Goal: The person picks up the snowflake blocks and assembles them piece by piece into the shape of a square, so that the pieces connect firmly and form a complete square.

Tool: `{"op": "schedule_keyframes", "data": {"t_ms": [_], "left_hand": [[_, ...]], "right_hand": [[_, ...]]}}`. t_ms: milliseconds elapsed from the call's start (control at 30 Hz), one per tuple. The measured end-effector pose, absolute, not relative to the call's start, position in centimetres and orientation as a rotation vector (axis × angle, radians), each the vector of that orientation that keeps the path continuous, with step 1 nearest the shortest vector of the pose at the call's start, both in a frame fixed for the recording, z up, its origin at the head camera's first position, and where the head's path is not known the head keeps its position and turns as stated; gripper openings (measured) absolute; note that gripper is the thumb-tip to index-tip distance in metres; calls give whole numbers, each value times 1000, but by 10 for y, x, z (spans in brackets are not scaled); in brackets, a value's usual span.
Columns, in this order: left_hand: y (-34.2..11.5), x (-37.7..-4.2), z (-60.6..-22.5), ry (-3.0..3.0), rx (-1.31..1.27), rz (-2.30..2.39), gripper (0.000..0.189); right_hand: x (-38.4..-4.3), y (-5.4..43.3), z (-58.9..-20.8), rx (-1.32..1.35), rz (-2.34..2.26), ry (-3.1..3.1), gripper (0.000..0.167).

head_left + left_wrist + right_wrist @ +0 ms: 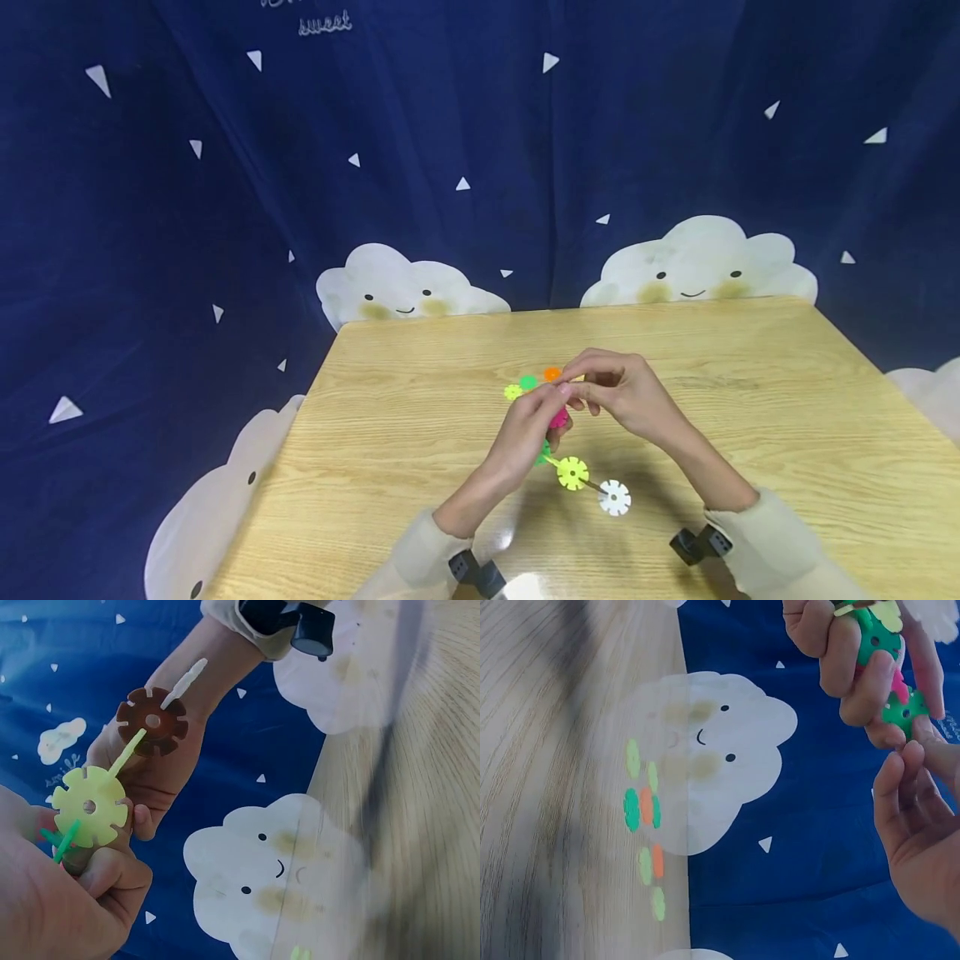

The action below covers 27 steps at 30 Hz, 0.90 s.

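Observation:
My left hand [527, 425] grips a chain of interlocked plastic notched discs. A green disc [875, 639] and a pink disc [558, 417] show among its fingers. From its underside hang a yellow disc [572, 473], a brown disc [152, 721] seen edge-on in the head view, and a white disc [615, 498] at the end. At the chain's other end, a second green disc [906, 711] stands between both hands. My right hand [628, 392] pinches its edge with thumb and fingertips meeting, close to the left fingertips; the exact contact is partly hidden.
Several loose discs lie on the wooden table [420, 358] beyond the hands, among them a yellow disc [513, 392], a green one and an orange disc [552, 374]. A dark blue curtain [420, 125] with clouds and triangles hangs behind the table.

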<state>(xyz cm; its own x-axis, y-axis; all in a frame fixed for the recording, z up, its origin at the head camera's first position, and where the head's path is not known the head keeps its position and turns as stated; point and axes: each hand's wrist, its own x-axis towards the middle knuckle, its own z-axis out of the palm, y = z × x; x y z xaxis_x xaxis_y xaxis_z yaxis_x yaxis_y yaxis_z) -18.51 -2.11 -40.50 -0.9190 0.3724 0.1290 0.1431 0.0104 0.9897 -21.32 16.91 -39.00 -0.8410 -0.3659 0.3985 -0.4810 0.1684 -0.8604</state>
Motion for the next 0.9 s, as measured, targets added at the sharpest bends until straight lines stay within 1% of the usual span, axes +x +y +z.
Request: {"op": "schedule_keyframes", "data": {"t_ms": [100, 233, 433, 567, 733, 900], "left_hand": [[-23, -185, -405, 2117, 517, 2038, 45], [-25, -186, -404, 2116, 495, 2049, 44], [-28, -186, -403, 2109, 489, 2050, 44], [-30, -186, -402, 2103, 470, 2062, 44], [-33, -186, -402, 2100, 464, 2059, 44], [-35, -186, -401, 2121, 464, 2053, 43]], "right_hand": [[-219, 170, -392, 789, 1782, -2326, 17], [-232, 174, -400, 635, 1885, -2302, 23], [-252, 179, -422, 388, 2039, -2322, 37], [-264, 179, -439, 276, 2080, -2377, 44], [-273, 180, -460, 181, 2114, -2407, 46], [-278, 180, -476, 121, 2164, -2403, 52]]}}
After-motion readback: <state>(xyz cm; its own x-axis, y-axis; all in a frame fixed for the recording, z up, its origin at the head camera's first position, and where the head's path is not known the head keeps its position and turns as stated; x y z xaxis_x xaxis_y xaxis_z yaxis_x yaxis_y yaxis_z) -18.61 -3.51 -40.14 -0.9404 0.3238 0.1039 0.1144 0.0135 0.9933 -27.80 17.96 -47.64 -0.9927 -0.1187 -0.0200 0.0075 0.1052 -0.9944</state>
